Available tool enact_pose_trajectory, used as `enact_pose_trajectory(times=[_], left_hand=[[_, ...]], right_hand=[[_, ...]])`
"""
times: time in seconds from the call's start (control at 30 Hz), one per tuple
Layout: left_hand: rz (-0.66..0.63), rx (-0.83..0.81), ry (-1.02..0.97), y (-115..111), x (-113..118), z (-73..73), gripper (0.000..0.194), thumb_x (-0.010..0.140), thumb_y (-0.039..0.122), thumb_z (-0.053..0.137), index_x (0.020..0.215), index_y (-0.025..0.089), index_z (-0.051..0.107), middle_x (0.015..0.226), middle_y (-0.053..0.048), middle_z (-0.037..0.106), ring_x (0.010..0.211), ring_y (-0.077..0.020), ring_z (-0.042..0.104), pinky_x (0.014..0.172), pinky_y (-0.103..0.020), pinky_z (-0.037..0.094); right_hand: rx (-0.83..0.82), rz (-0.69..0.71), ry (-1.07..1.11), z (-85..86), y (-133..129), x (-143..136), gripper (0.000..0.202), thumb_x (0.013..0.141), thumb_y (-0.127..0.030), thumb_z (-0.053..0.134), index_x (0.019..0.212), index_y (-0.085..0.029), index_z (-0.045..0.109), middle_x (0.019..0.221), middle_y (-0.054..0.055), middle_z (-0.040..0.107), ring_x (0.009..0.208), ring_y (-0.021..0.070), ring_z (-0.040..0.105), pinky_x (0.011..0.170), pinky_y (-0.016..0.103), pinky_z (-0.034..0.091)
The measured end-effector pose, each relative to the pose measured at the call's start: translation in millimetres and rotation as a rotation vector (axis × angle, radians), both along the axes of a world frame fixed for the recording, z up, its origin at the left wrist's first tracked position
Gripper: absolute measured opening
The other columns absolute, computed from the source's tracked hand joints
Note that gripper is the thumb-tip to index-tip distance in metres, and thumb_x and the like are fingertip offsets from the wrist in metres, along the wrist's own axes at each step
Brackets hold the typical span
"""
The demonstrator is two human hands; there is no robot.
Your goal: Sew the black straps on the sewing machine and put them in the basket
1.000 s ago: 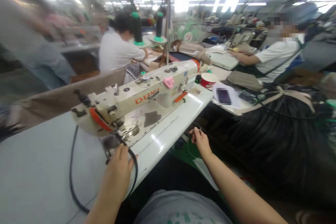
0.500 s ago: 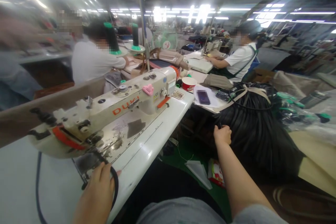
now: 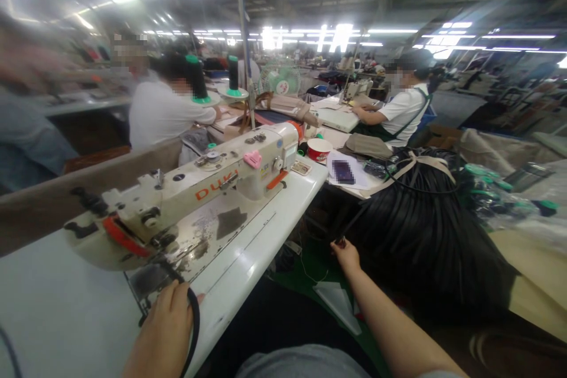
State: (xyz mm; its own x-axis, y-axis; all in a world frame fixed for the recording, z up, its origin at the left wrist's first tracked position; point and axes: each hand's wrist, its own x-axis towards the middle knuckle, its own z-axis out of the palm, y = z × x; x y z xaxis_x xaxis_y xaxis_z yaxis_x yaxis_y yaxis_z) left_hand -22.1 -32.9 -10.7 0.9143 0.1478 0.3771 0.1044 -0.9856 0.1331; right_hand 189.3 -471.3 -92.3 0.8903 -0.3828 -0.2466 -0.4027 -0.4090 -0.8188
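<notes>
A black strap (image 3: 195,328) runs from under the head of a white sewing machine (image 3: 186,192) and curves down past the table's front edge. My left hand (image 3: 166,322) rests on the table beside the needle area, its fingers closed over this strap. Off to the right, a thick bundle of black strips (image 3: 425,230) is tied near its top with a beige band (image 3: 427,162). Out in front of the bundle, my right hand (image 3: 346,256) pinches the end of one black strip, which stretches back toward the bundle.
A red-and-white bowl (image 3: 319,149) and a phone (image 3: 344,172) on white paper sit beyond the machine. Green-capped spools (image 3: 487,183) in plastic lie at right. Two co-workers in white shirts sit at tables ahead. White sheets (image 3: 339,307) lie on the green floor.
My right hand has moved left and down, away from the bundle, drawing a black strip with it. My left hand stays on its strap by the machine. The view has tilted slightly.
</notes>
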Motion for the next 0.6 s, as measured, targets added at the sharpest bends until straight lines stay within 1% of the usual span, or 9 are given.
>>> enact_pose_trajectory(times=[0.07, 0.1, 0.17, 0.2, 0.27, 0.37, 0.43, 0.5, 0.6], left_hand=[[-0.002, -0.010, -0.004, -1, 0, 3.2, 0.033, 0.102, 0.037, 0.034, 0.119, 0.018, 0.055, 0.123, -0.017, 0.062, 0.113, -0.0316, 0.065, 0.098, -0.044, 0.054], [-0.008, -0.013, -0.008, -1, 0, 4.0, 0.034, 0.102, 0.036, 0.034, 0.120, 0.018, 0.055, 0.123, -0.016, 0.062, 0.113, -0.0312, 0.065, 0.098, -0.044, 0.054], [-0.019, -0.012, -0.012, 1, -1, 3.2, 0.035, 0.102, 0.035, 0.032, 0.122, 0.016, 0.054, 0.124, -0.017, 0.062, 0.114, -0.0307, 0.065, 0.097, -0.044, 0.054], [-0.025, -0.003, -0.013, 4, -1, 1.6, 0.036, 0.102, 0.035, 0.032, 0.123, 0.016, 0.054, 0.125, -0.017, 0.061, 0.114, -0.0303, 0.065, 0.097, -0.043, 0.054], [-0.052, 0.025, -0.018, 9, -2, -3.1, 0.036, 0.101, 0.037, 0.035, 0.124, 0.016, 0.054, 0.125, -0.016, 0.062, 0.113, -0.0291, 0.066, 0.096, -0.041, 0.055], [-0.078, 0.067, -0.027, 13, -3, -10.5, 0.035, 0.102, 0.038, 0.039, 0.125, 0.016, 0.054, 0.126, -0.015, 0.062, 0.116, -0.0281, 0.065, 0.098, -0.038, 0.055], [-0.050, 0.084, -0.034, 11, -2, -13.8, 0.034, 0.103, 0.037, 0.040, 0.125, 0.015, 0.054, 0.128, -0.016, 0.062, 0.114, -0.0284, 0.066, 0.098, -0.039, 0.054], [-0.018, 0.102, -0.055, 8, -1, -16.2, 0.032, 0.104, 0.035, 0.039, 0.123, 0.014, 0.055, 0.128, -0.017, 0.062, 0.109, -0.0283, 0.068, 0.096, -0.039, 0.055], [0.003, 0.134, -0.112, 4, 2, -19.3, 0.030, 0.104, 0.033, 0.041, 0.123, 0.013, 0.056, 0.128, -0.018, 0.063, 0.106, -0.0278, 0.069, 0.096, -0.038, 0.054]], right_hand=[[0.086, 0.047, 0.039, -17.1, 28, -23, 0.020, 0.099, -0.033, 0.068, 0.094, -0.014, 0.067, 0.077, -0.004, 0.065, 0.058, 0.0078, 0.059, 0.055, 0.022, 0.053], [0.120, 0.050, 0.057, -21.7, 37, -29, 0.022, 0.100, -0.035, 0.068, 0.094, -0.014, 0.067, 0.075, -0.004, 0.064, 0.056, 0.0073, 0.058, 0.053, 0.021, 0.052], [0.170, 0.023, 0.075, -20.7, 44, -29, 0.025, 0.100, -0.038, 0.067, 0.091, -0.014, 0.066, 0.070, -0.006, 0.062, 0.051, 0.0061, 0.054, 0.049, 0.019, 0.049], [0.186, -0.007, 0.070, -15.1, 40, -22, 0.027, 0.100, -0.039, 0.067, 0.090, -0.014, 0.066, 0.069, -0.006, 0.060, 0.049, 0.0056, 0.052, 0.047, 0.019, 0.046], [0.201, -0.093, 0.027, 3.2, 24, 4, 0.029, 0.101, -0.041, 0.065, 0.091, -0.014, 0.065, 0.066, -0.007, 0.057, 0.046, 0.0050, 0.047, 0.045, 0.018, 0.042], [0.198, -0.228, -0.074, 32.5, -5, 46, 0.034, 0.106, -0.046, 0.053, 0.096, -0.016, 0.063, 0.061, -0.009, 0.051, 0.043, 0.0058, 0.043, 0.045, 0.020, 0.039], [0.197, -0.266, -0.106, 41.4, -12, 57, 0.036, 0.107, -0.048, 0.049, 0.095, -0.017, 0.063, 0.058, -0.010, 0.051, 0.042, 0.0071, 0.045, 0.047, 0.022, 0.041], [0.205, -0.242, -0.093, 37.5, -2, 47, 0.035, 0.105, -0.047, 0.054, 0.091, -0.017, 0.064, 0.058, -0.010, 0.053, 0.043, 0.0082, 0.049, 0.050, 0.023, 0.045], [0.251, -0.106, -0.002, 16.0, 33, 10, 0.030, 0.099, -0.040, 0.067, 0.083, -0.015, 0.065, 0.061, -0.008, 0.059, 0.049, 0.0084, 0.055, 0.055, 0.023, 0.050]])
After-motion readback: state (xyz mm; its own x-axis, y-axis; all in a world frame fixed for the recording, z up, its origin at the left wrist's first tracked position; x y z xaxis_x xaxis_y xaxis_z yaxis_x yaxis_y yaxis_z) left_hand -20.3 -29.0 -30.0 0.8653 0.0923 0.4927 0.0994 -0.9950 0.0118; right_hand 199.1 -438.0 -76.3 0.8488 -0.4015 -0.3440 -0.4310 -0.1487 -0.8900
